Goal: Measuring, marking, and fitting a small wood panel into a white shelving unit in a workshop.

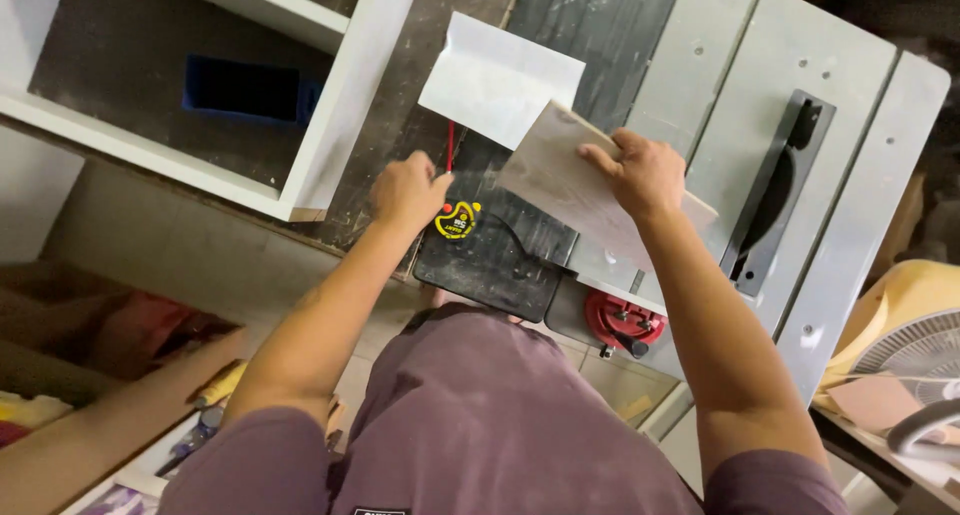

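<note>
My right hand (640, 171) grips a thin grey-brown board (560, 180) by its upper edge and holds it tilted over the near left part of a grey table saw (800, 105). My left hand (408, 189) is closed, its fingers pinched at a red pencil-like stick (450, 145) just above a yellow and black tape measure (458, 220). The tape measure lies on a black dusty box-like part (490, 260). A white rectangular panel (498, 75) lies just beyond the board, partly under it.
A white open cabinet frame (330, 105) with a blue box (250, 90) inside lies at the left. The saw's black blade insert (775, 190) is at the right, a red knob (620, 320) below. A fan (915, 360) stands at the far right, clutter at lower left.
</note>
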